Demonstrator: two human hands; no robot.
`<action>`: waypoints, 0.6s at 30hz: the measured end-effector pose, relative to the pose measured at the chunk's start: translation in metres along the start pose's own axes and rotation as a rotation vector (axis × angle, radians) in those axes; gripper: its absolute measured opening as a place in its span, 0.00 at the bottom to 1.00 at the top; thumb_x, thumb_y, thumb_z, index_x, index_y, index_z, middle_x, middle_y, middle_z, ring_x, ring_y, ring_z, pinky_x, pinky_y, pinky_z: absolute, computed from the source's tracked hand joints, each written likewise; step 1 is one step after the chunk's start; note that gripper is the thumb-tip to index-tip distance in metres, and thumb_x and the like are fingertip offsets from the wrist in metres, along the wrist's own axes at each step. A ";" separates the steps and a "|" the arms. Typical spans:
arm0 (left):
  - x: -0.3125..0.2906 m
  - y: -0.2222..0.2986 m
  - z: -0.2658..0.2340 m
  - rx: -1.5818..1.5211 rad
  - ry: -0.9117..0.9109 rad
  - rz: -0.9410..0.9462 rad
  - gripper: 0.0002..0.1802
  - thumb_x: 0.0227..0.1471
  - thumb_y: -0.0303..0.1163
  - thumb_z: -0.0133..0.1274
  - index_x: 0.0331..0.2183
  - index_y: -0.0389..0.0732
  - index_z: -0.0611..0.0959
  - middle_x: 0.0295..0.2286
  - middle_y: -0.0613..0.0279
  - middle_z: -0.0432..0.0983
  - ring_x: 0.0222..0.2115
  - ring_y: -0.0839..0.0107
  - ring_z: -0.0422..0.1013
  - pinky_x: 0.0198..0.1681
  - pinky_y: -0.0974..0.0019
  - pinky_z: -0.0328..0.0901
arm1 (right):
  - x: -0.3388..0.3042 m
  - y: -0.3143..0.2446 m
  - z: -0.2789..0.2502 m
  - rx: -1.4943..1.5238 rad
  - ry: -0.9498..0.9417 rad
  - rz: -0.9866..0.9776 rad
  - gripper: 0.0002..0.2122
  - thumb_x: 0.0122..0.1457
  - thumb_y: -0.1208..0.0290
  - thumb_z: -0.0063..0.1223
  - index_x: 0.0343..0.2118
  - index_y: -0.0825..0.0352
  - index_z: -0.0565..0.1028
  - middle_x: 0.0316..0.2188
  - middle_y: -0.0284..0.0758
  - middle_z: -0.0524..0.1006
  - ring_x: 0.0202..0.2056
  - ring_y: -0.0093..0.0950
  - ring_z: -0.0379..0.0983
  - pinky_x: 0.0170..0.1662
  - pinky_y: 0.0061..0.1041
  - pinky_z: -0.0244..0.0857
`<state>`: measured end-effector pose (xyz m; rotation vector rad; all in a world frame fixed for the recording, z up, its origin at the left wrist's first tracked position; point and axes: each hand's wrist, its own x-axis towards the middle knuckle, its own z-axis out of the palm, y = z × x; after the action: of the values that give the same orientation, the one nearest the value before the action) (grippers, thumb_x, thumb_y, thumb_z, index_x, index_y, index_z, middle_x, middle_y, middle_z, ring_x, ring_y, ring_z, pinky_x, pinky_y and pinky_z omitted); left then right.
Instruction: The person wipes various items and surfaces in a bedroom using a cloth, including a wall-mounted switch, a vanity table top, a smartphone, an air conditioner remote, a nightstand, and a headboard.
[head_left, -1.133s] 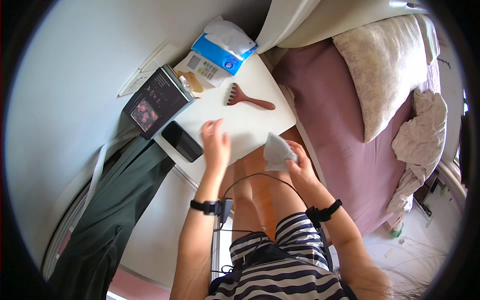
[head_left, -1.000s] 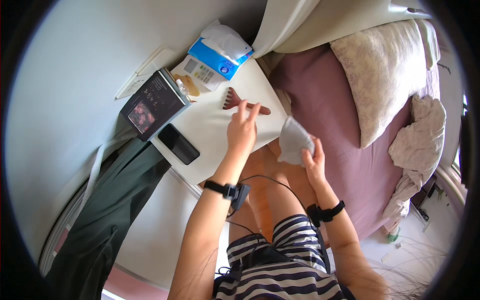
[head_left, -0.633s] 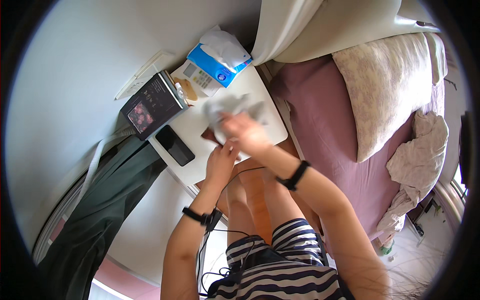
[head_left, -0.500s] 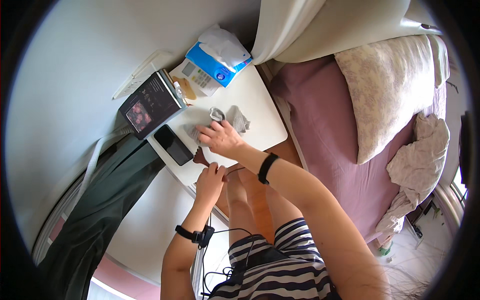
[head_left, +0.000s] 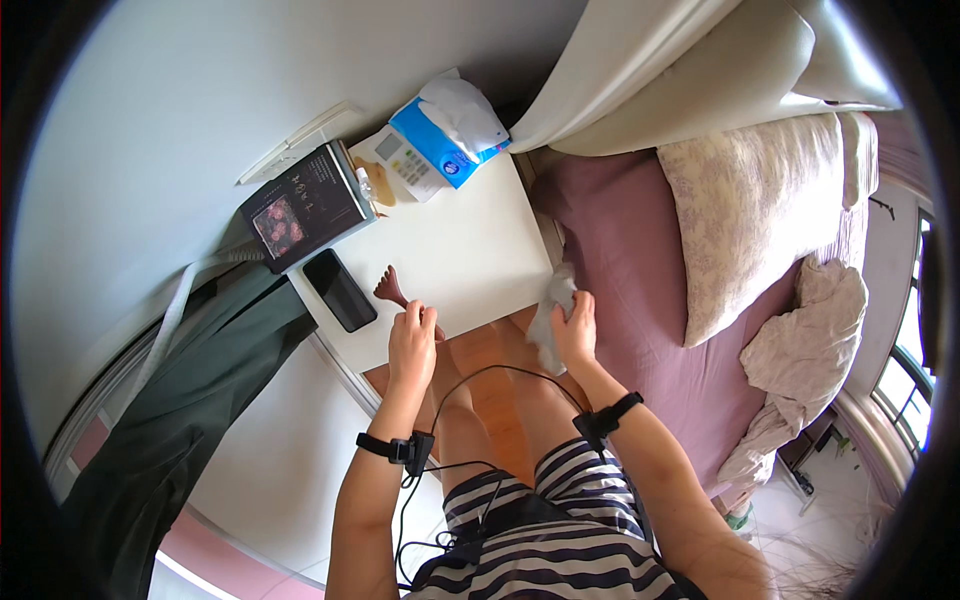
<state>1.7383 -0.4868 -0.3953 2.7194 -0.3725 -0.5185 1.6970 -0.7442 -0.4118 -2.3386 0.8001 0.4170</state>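
So the left hand (head_left: 411, 345) has its fingers curled shut around the handle of a reddish-brown wide-toothed comb (head_left: 389, 288), right at the near edge of the white table (head_left: 465, 245). The comb's toothed head sits over the tabletop on the near-left part, and the handle tip pokes out past the fingers.

Right hand (head_left: 577, 330) is just off the table's near-right corner, thumb and fingers pinching a crumpled grey cloth (head_left: 550, 312) that hangs down past that corner, well apart from the comb.

A dark phone (head_left: 340, 290) lies along the left edge, screen up, nothing lit on it. At the far-left corner there's a black-covered book (head_left: 300, 210) with pale script, rows of tiny print and a picture of pinkish-red flowers — most of that print is too small to make out. Over by the far edge, a blue-and-white tissue pack (head_left: 425, 140) shows a round dark-blue emblem, with a white tissue (head_left: 465, 115) sticking out the top. A white remote (head_left: 395, 165) touches it — grey display, little keys, markings too tiny to read. A small clear bottle (head_left: 366, 186) is just beside the book.
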 end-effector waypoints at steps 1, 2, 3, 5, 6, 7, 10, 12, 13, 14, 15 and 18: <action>0.003 -0.003 0.000 0.045 0.018 0.017 0.13 0.38 0.19 0.51 0.33 0.37 0.72 0.38 0.56 0.65 0.31 0.59 0.66 0.35 0.61 0.65 | 0.003 -0.010 -0.008 0.026 0.036 -0.113 0.16 0.50 0.71 0.50 0.41 0.70 0.62 0.43 0.46 0.65 0.38 0.46 0.67 0.38 0.37 0.66; 0.006 -0.004 0.001 0.042 0.021 0.013 0.13 0.38 0.19 0.51 0.33 0.37 0.72 0.38 0.56 0.65 0.31 0.59 0.66 0.35 0.61 0.65 | 0.012 -0.029 -0.015 0.041 0.098 -0.236 0.17 0.50 0.70 0.50 0.41 0.69 0.62 0.44 0.45 0.65 0.39 0.45 0.67 0.38 0.36 0.66; 0.010 -0.005 0.003 0.044 0.030 0.007 0.13 0.38 0.20 0.51 0.32 0.37 0.73 0.38 0.56 0.65 0.32 0.59 0.66 0.35 0.61 0.65 | 0.025 -0.051 -0.017 0.054 0.162 -0.356 0.17 0.49 0.70 0.51 0.41 0.68 0.63 0.45 0.44 0.65 0.39 0.44 0.67 0.38 0.36 0.66; 0.019 -0.008 0.002 0.065 0.044 -0.003 0.13 0.38 0.20 0.51 0.32 0.36 0.73 0.38 0.56 0.65 0.33 0.59 0.66 0.36 0.61 0.65 | 0.061 -0.092 -0.009 0.028 0.144 -0.420 0.18 0.49 0.69 0.53 0.42 0.65 0.64 0.46 0.40 0.65 0.42 0.41 0.66 0.38 0.34 0.67; 0.021 -0.014 0.005 0.084 0.053 -0.006 0.12 0.38 0.21 0.52 0.32 0.37 0.74 0.40 0.56 0.64 0.34 0.59 0.66 0.37 0.61 0.65 | 0.083 -0.107 0.002 -0.017 0.160 -0.464 0.19 0.48 0.68 0.54 0.42 0.64 0.64 0.46 0.38 0.65 0.43 0.40 0.65 0.38 0.34 0.67; 0.024 -0.013 0.007 0.081 0.053 -0.008 0.12 0.38 0.21 0.52 0.32 0.37 0.74 0.40 0.56 0.64 0.34 0.59 0.66 0.37 0.61 0.65 | 0.097 -0.114 0.011 -0.070 0.179 -0.504 0.20 0.47 0.68 0.55 0.43 0.62 0.64 0.46 0.36 0.64 0.44 0.39 0.64 0.38 0.33 0.68; 0.030 -0.017 0.003 0.070 0.065 0.001 0.16 0.37 0.22 0.53 0.34 0.38 0.74 0.43 0.54 0.64 0.35 0.59 0.66 0.38 0.61 0.65 | 0.080 -0.113 0.032 -0.265 0.098 -0.517 0.21 0.45 0.67 0.57 0.43 0.59 0.65 0.47 0.32 0.64 0.45 0.37 0.62 0.38 0.33 0.69; 0.030 -0.018 -0.003 0.097 0.097 -0.038 0.18 0.37 0.21 0.53 0.36 0.39 0.73 0.44 0.54 0.63 0.35 0.59 0.66 0.38 0.61 0.65 | 0.046 -0.084 0.045 -0.347 -0.065 -0.619 0.23 0.41 0.66 0.59 0.42 0.54 0.66 0.47 0.31 0.63 0.44 0.36 0.62 0.39 0.34 0.69; 0.030 -0.018 -0.005 0.120 0.130 -0.068 0.20 0.36 0.21 0.53 0.37 0.39 0.73 0.45 0.53 0.63 0.35 0.58 0.66 0.38 0.60 0.65 | 0.029 -0.068 0.047 -0.366 -0.117 -0.707 0.23 0.39 0.66 0.60 0.42 0.54 0.66 0.47 0.31 0.62 0.44 0.36 0.62 0.39 0.33 0.69; 0.031 -0.022 -0.006 0.128 0.129 -0.088 0.24 0.37 0.23 0.56 0.41 0.40 0.72 0.46 0.51 0.62 0.37 0.57 0.66 0.40 0.60 0.64 | 0.014 -0.058 0.046 -0.363 -0.194 -0.753 0.23 0.39 0.67 0.60 0.41 0.53 0.66 0.48 0.30 0.62 0.44 0.35 0.61 0.39 0.33 0.69; 0.040 -0.016 -0.011 0.125 0.134 -0.094 0.24 0.37 0.23 0.56 0.41 0.40 0.72 0.46 0.51 0.62 0.37 0.57 0.66 0.40 0.60 0.64 | 0.006 -0.049 0.042 -0.376 -0.206 -0.791 0.23 0.39 0.67 0.60 0.41 0.54 0.65 0.49 0.30 0.61 0.43 0.35 0.62 0.39 0.33 0.69; 0.083 0.003 -0.021 0.047 0.286 -0.115 0.36 0.37 0.33 0.62 0.48 0.39 0.66 0.45 0.47 0.63 0.42 0.53 0.64 0.45 0.57 0.61 | 0.008 -0.041 0.040 -0.395 -0.198 -0.824 0.24 0.40 0.66 0.59 0.43 0.53 0.64 0.49 0.30 0.60 0.43 0.34 0.62 0.38 0.33 0.69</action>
<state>1.8204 -0.5095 -0.4010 2.8179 -0.1552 -0.1456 1.7251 -0.6965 -0.4267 -2.6699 -0.3946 0.4449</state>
